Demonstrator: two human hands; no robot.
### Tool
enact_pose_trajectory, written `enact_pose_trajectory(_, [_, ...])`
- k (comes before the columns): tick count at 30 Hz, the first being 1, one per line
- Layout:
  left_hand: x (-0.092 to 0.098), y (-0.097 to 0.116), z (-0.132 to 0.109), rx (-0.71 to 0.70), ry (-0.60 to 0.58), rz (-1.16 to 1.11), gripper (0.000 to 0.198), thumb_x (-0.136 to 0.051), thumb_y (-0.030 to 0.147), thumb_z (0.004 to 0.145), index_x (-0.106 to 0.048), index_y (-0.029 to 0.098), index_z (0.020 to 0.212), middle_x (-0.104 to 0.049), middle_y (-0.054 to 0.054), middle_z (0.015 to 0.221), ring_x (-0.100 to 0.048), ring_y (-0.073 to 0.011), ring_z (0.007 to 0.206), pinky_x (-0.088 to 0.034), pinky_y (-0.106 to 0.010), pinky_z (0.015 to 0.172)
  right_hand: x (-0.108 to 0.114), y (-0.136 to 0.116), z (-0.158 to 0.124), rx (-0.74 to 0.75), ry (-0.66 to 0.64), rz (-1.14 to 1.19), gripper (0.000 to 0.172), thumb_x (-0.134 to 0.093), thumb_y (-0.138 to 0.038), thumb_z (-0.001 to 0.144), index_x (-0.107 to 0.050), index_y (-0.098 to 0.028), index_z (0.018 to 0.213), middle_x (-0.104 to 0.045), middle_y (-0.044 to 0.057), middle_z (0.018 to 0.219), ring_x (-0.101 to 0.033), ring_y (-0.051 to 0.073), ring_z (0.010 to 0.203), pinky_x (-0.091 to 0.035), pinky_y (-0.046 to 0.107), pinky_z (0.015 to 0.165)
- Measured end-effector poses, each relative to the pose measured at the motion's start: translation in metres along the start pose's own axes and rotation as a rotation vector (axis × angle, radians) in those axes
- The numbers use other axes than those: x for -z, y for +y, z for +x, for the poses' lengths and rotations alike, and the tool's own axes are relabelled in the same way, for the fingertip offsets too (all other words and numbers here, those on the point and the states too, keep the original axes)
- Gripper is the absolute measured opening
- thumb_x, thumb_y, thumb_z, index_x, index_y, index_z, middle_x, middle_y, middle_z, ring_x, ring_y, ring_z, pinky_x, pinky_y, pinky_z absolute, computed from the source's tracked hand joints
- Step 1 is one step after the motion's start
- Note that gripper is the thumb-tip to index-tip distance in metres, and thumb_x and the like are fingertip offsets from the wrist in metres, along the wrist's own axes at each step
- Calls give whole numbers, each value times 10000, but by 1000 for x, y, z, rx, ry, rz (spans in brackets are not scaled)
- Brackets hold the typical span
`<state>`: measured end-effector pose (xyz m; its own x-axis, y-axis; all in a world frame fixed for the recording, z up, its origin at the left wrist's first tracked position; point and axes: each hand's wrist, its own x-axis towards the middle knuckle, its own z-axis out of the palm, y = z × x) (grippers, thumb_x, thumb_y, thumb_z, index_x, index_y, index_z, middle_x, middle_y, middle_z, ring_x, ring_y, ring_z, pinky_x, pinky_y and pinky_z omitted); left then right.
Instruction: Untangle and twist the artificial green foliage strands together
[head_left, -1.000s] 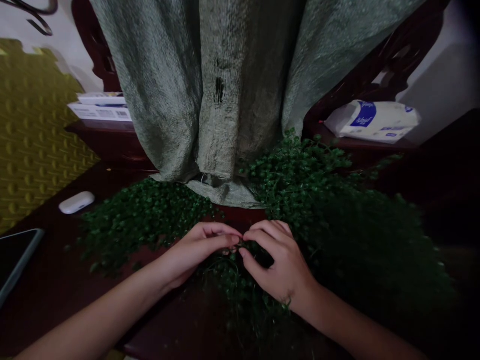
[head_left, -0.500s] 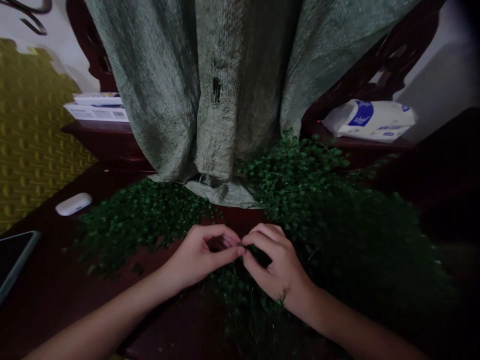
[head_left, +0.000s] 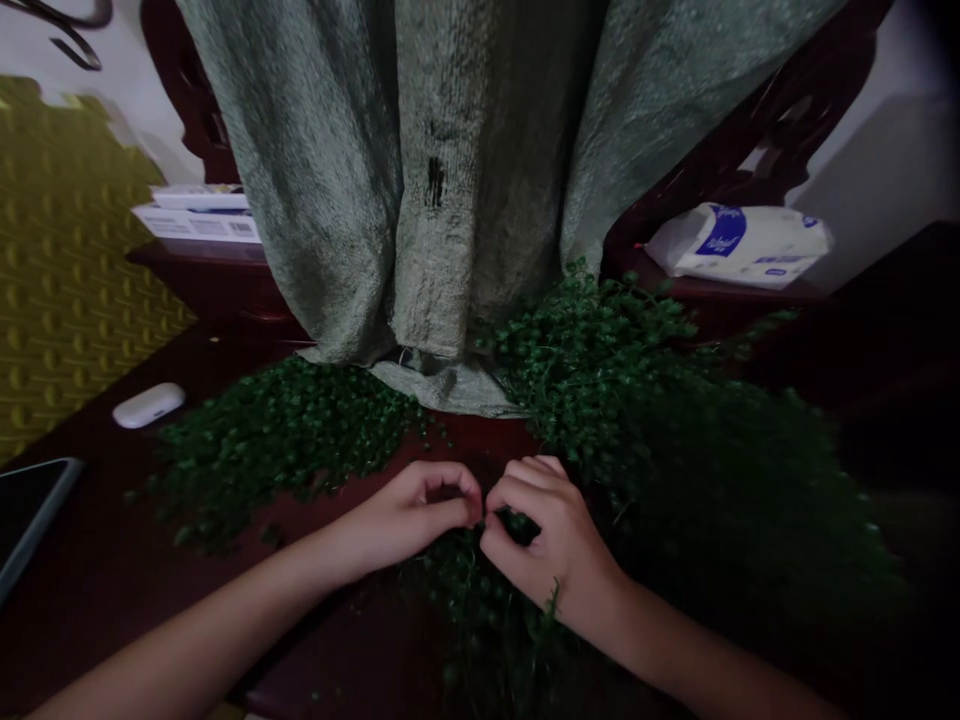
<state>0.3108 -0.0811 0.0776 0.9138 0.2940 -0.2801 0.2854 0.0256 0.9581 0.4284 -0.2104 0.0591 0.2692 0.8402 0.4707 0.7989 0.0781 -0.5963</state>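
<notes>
We are handling sprigs (head_left: 476,605) near front edge of tabletop (head_left: 135,610) | left hand (head_left: 420,515): fingertips together; right hand (head_left: 551,530): whether pinching, we cannot tell | next probably is needing fine pinching

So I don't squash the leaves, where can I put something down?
Bare dark red tabletop shows between the phone, the left leafy pile and the left forearm. It's crowded around the right hand, beside the bigger leafy pile.
</notes>
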Motion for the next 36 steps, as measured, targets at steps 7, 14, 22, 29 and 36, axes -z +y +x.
enact_pose_trajectory(7, [-8, -1, -1, 66, -73, -76, 104, -582, 252, 747, -590, 149, 745, -534, 29, 724, -456, -132, 756, -355, -240, 722, 0, -7, -6, 94, 26, -130, 117, -477, -88, 690, -432, -180, 634, -380, -22, 649, -377, 141, 655, -312, 323, 688])
enact_pose_trajectory(14, [-22, -10, -1, 78, 3, -201, 99, -580, 264, 720, -607, 170, 731, -569, 32, 725, -493, -152, 802, -386, -245, 795, 0, -5, -10, 185, 49, -134, 174, -455, -39, 679, -380, -195, 660, -309, -19, 686, -332, 146, 661, -286, 317, 630])
enact_pose_trajectory(22, [-27, -9, -3, 176, 70, -432, 82, -607, 220, 682, -670, 181, 714, -612, 29, 718, -524, -143, 773, -417, -209, 702, -3, -3, -13, 222, 130, -62, 243, -463, 5, 679, -342, -206, 666, -287, -16, 695, -338, 149, 674, -325, 310, 611])
enact_pose_trajectory(29, [-28, -10, -4, 318, 95, -597, 128, -663, 203, 658, -665, 164, 779, -617, 27, 729, -569, -131, 738, -431, -205, 685, -9, 1, -19, 293, 202, -72, 264, -489, 11, 741, -365, -202, 645, -241, -26, 692, -322, 136, 667, -445, 328, 686])
enact_pose_trajectory(36, [-29, -9, -4, 344, 62, -644, 126, -658, 200, 656, -658, 161, 775, -610, 24, 722, -573, -130, 746, -416, -202, 654, -7, 0, -19, 384, 160, -211, 269, -488, -42, 812, -446, -205, 602, -294, -13, 643, -333, 153, 638, -472, 338, 661])
